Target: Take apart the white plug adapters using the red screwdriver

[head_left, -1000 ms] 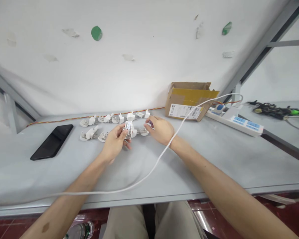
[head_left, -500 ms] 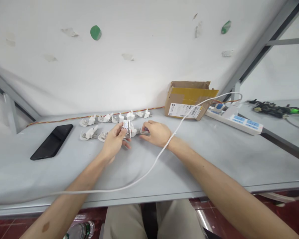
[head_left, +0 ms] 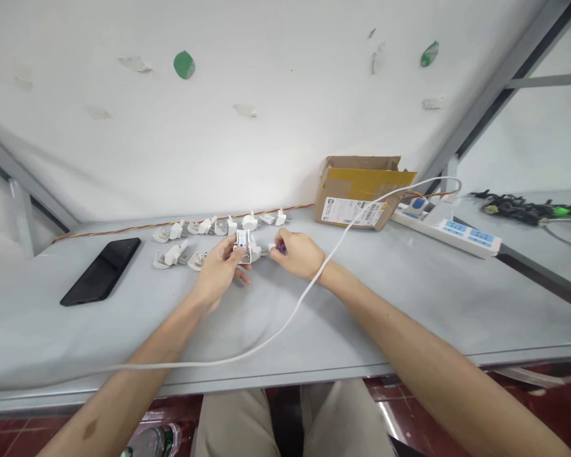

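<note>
My left hand point(head_left: 222, 263) grips a white plug point(head_left: 244, 246) between thumb and fingers, its casing open at the top and its metal pins toward the right. Just right of those pins, my right hand point(head_left: 297, 254) is closed around a small purple thing point(head_left: 279, 248). Most of that thing is hidden by the fingers, so I cannot tell its kind. Behind my hands, several similar white plugs point(head_left: 204, 225) lie in a row. A second row in front holds another white plug point(head_left: 171, 255) and one partly covered by my left hand.
A black phone point(head_left: 101, 271) lies at left. An open cardboard box point(head_left: 356, 193) stands at back right, near a white power strip point(head_left: 457, 233). A white cable point(head_left: 297, 308) arches across the grey table point(head_left: 314, 346) and passes over my right wrist. Dark cables point(head_left: 518, 208) lie far right.
My right hand has turned slightly, its fingers curling tighter around the purple thing. The pale piece by its fingertips shows less now. My left hand and its plug have barely moved.
</note>
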`<state>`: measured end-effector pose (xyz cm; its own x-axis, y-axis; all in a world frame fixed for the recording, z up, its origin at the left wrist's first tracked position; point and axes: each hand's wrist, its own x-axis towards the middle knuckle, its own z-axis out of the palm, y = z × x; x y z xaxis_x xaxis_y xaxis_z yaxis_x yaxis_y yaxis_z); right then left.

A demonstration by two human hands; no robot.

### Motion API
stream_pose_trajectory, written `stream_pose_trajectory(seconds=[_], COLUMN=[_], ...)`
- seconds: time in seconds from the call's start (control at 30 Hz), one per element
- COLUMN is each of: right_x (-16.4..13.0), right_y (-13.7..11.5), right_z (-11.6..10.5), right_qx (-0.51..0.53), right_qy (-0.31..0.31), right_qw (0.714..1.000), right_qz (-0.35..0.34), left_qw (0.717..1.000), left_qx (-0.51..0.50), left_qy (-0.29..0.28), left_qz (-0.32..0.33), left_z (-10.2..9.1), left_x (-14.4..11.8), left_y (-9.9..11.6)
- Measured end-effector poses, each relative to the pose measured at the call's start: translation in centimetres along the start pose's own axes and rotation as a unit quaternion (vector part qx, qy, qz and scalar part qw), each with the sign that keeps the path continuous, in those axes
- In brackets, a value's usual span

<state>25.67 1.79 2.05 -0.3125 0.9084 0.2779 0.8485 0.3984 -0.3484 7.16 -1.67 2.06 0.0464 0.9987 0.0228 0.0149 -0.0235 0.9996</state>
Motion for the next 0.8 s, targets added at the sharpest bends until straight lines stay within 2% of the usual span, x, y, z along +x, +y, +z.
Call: stream_pose_trajectory(seconds=[0.2,0.8], right_x=[0.0,0.8], right_y=[0.1,1.3], right_z=[-0.2,0.1], right_qx=[0.060,0.022], right_qy=[0.004,0.006], right_qw=[0.998,0.996], right_qz=[0.019,0.081], left_qw=[1.000,1.000], left_qx=[0.005,0.009], left_qy=[0.014,0.028], left_qz=[0.011,-0.006], left_z=[-0.1,-0.3], left_x=[0.2,0.3], left_y=[-0.3,-0.6])
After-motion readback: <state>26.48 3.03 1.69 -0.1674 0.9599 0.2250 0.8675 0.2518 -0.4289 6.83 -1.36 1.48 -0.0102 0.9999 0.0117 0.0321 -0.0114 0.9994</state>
